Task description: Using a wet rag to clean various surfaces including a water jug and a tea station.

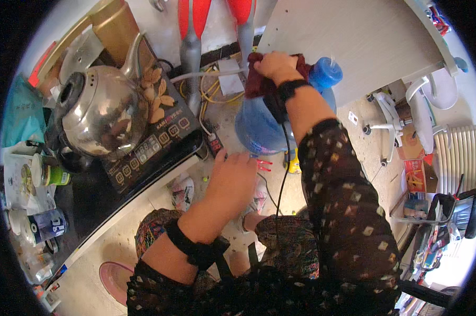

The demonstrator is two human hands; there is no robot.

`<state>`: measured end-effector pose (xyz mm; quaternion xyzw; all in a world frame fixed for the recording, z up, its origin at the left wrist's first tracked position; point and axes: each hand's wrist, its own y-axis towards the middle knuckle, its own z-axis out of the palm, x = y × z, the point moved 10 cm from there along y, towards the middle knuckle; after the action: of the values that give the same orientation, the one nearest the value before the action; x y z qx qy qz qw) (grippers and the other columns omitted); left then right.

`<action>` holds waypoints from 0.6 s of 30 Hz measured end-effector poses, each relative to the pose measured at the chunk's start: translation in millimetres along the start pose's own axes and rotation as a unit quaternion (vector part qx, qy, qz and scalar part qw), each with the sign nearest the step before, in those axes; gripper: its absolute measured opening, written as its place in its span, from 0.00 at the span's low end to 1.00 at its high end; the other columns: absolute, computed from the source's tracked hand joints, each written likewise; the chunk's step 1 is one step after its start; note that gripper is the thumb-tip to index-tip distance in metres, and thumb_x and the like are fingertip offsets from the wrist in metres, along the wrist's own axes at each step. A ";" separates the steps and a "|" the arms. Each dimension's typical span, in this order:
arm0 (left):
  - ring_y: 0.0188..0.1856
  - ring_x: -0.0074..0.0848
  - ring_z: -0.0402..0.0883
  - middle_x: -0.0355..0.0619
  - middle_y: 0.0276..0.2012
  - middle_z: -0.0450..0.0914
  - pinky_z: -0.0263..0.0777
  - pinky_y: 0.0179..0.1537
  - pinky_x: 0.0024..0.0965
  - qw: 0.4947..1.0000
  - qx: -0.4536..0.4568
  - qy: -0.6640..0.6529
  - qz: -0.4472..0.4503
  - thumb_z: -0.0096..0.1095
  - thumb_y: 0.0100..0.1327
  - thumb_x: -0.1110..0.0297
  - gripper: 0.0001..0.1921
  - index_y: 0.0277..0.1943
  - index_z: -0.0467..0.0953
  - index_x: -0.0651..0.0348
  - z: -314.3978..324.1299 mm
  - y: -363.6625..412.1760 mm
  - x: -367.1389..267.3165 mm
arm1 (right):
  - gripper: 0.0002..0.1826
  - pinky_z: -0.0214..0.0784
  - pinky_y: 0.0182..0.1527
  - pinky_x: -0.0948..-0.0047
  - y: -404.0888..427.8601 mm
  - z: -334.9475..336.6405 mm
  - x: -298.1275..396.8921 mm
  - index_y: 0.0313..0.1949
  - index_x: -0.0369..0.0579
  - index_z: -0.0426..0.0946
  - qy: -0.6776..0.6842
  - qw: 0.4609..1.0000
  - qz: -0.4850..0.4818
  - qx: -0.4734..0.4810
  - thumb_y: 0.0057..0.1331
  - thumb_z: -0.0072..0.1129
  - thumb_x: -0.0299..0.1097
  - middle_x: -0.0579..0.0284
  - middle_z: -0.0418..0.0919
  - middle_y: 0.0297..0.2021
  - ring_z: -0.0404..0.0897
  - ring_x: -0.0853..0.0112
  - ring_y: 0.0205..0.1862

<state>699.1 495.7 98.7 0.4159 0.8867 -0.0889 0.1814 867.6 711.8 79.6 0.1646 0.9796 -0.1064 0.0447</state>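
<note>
My right hand [275,65] presses on and grips a dark red cloth [257,81], high in the view, over a blue translucent water jug [257,126]. Just right of the cloth is a blue cylindrical top piece [325,73]. Lower and to the left, my left hand [234,177] hangs above the floor with its fingers bent forward; they overlap the edge of a power strip [214,144], and I cannot tell whether they touch it. No object shows in that hand. Both wrists wear black bands, and a black cable runs down from the right one.
A steel kettle [107,114] sits on a black induction cooker [155,148] at the left. Jars [50,172] line the dark tabletop. Yellow cables [212,93] lie behind, beside a pale cabinet panel [340,39]. A white office chair [388,118] and a pink basin [117,278] stand on the floor.
</note>
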 end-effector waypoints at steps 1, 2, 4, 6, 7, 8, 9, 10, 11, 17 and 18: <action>0.48 0.38 0.71 0.50 0.43 0.73 0.56 0.55 0.43 1.000 0.017 0.008 -0.004 0.57 0.51 0.64 0.17 0.43 0.71 0.64 2.5 1.7 0.5 | 0.24 0.53 0.54 0.46 3.3 2.1 -2.9 0.47 0.54 0.74 0.014 1.000 0.014 0.011 0.56 0.44 0.53 0.58 0.71 0.50 0.69 0.58 0.52; 0.48 0.38 0.71 0.50 0.43 0.73 0.56 0.55 0.43 1.000 0.022 0.003 -0.005 0.57 0.51 0.64 0.17 0.43 0.71 0.64 4.3 3.5 0.1 | 0.24 0.53 0.54 0.46 1.3 8.5 -4.0 0.47 0.54 0.74 0.012 1.000 0.014 0.018 0.56 0.44 0.53 0.58 0.71 0.50 0.69 0.58 0.52; 0.45 0.37 0.72 0.49 0.39 0.74 0.56 0.56 0.43 1.000 0.018 0.011 -0.006 0.56 0.52 0.65 0.15 0.40 0.71 0.63 3.5 3.6 3.4 | 0.24 0.49 0.55 0.42 -15.4 3.6 16.6 0.47 0.56 0.73 -0.053 0.997 -0.035 -0.039 0.56 0.45 0.53 0.60 0.70 0.51 0.67 0.61 0.54; 0.44 0.37 0.73 0.48 0.37 0.75 0.56 0.56 0.43 1.000 0.015 0.010 -0.001 0.56 0.52 0.65 0.13 0.39 0.72 0.62 2.1 4.2 1.8 | 0.24 0.47 0.55 0.40 -44.1 6.0 29.6 0.48 0.56 0.73 -0.080 0.988 -0.093 -0.089 0.55 0.47 0.52 0.62 0.69 0.52 0.65 0.62 0.55; 0.42 0.37 0.74 0.48 0.35 0.75 0.56 0.56 0.43 1.000 0.010 0.012 0.004 0.56 0.52 0.65 0.12 0.37 0.72 0.62 1.2 2.2 0.9 | 0.24 0.46 0.55 0.39 -64.7 5.0 43.5 0.48 0.56 0.72 -0.104 0.973 -0.150 -0.142 0.54 0.49 0.51 0.63 0.68 0.52 0.62 0.64 0.57; 0.42 0.37 0.74 0.48 0.35 0.75 0.56 0.56 0.43 1.000 0.012 0.011 -0.001 0.56 0.52 0.65 0.12 0.37 0.72 0.62 2.7 -0.6 2.9 | 0.24 0.44 0.56 0.39 -85.2 10.3 53.0 0.48 0.56 0.71 -0.107 0.963 -0.186 -0.164 0.53 0.51 0.50 0.64 0.67 0.53 0.60 0.65 0.58; 0.42 0.37 0.75 0.48 0.35 0.75 0.55 0.56 0.43 1.000 0.002 0.022 0.002 0.55 0.52 0.64 0.12 0.37 0.72 0.61 2.2 -2.2 3.2 | 0.24 0.42 0.57 0.39 -106.5 13.1 60.3 0.48 0.56 0.71 -0.112 0.951 -0.220 -0.188 0.53 0.53 0.48 0.64 0.66 0.53 0.58 0.65 0.59; 0.41 0.37 0.75 0.47 0.34 0.76 0.55 0.56 0.43 0.999 -0.006 0.032 0.006 0.55 0.53 0.64 0.11 0.37 0.73 0.61 2.6 -4.0 3.2 | 0.25 0.41 0.58 0.40 -125.2 19.0 66.2 0.49 0.55 0.70 -0.122 0.939 -0.254 -0.198 0.50 0.56 0.46 0.65 0.66 0.53 0.58 0.65 0.58; 0.41 0.37 0.75 0.47 0.34 0.76 0.55 0.56 0.43 1.000 -0.006 0.030 0.003 0.55 0.53 0.64 0.11 0.37 0.73 0.61 2.8 -6.0 4.4 | 0.22 0.40 0.59 0.41 -144.4 27.9 72.5 0.47 0.52 0.72 -0.174 0.915 -0.292 -0.219 0.52 0.54 0.43 0.64 0.67 0.51 0.59 0.65 0.58; 0.40 0.35 0.76 0.47 0.33 0.76 0.55 0.56 0.43 1.000 -0.006 0.024 0.003 0.55 0.53 0.62 0.12 0.37 0.73 0.60 0.9 -10.9 6.6 | 0.17 0.39 0.60 0.43 -181.8 101.4 80.0 0.43 0.49 0.76 -0.382 0.795 -0.450 -0.141 0.55 0.47 0.38 0.62 0.70 0.49 0.58 0.64 0.59; 0.40 0.35 0.76 0.47 0.33 0.76 0.56 0.56 0.43 1.000 -0.014 0.016 0.008 0.55 0.53 0.62 0.12 0.36 0.73 0.60 -0.9 -12.4 6.0 | 0.18 0.39 0.59 0.41 -170.4 106.4 84.7 0.46 0.51 0.75 -0.416 0.794 -0.436 -0.076 0.57 0.46 0.39 0.61 0.69 0.50 0.58 0.61 0.59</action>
<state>685.9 492.3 97.3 0.4222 0.8871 -0.0683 0.1734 736.8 557.3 -1.3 -0.3444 0.8392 -0.0984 0.4092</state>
